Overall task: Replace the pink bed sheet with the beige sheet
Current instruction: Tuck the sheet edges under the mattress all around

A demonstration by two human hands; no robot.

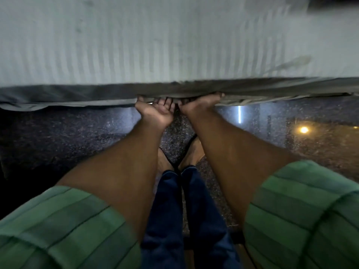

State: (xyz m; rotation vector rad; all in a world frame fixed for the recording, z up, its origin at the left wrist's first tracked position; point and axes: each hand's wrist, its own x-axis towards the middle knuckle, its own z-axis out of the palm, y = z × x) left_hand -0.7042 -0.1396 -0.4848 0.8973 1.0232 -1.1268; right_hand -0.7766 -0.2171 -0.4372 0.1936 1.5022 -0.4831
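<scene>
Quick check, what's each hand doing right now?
Left hand: palm up, fingers pushed under the edge of the sheet; a firm grip cannot be told.
Right hand: fingertips hidden under the same edge; grip cannot be told.

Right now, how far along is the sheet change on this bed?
No pink sheet is in view, so it looks already removed. A pale striped sheet covers the top. In hand: the left hand and right hand reach under the near edge, fingers hidden, apparently tucking it in. Left: loose fabric hangs at the left edge; other sides are out of view.
</scene>
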